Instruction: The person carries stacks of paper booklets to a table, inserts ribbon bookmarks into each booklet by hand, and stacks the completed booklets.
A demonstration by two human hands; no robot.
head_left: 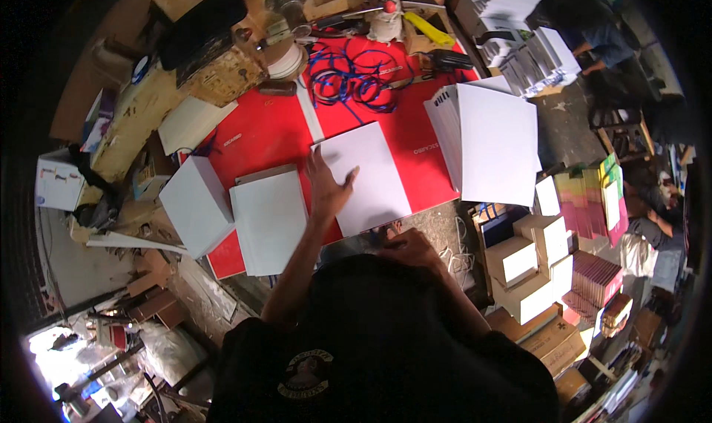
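On the red tabletop (282, 133), right in front of me, lies a white sheet or thin stack of paper (374, 182). My left hand (326, 187) rests at its left edge with thumb and fingers spread, holding nothing. Close to my body, just below the table's front edge, my right hand (410, 248) is closed with its fingers curled. What those fingers hold, if anything, is hidden. Left of my left hand sits a thick pale stack of paper (268, 226), with another white stack (196, 206) beside it. A tall, slanting white stack (498, 142) stands at the table's right end.
Tangled blue cord (345, 82) lies at the table's far side, near a yellow-handled tool (430, 30) and a worn wooden block (222, 70). Bound bundles and white boxes (512, 260) fill the right side. Another person (604, 44) is at the far right.
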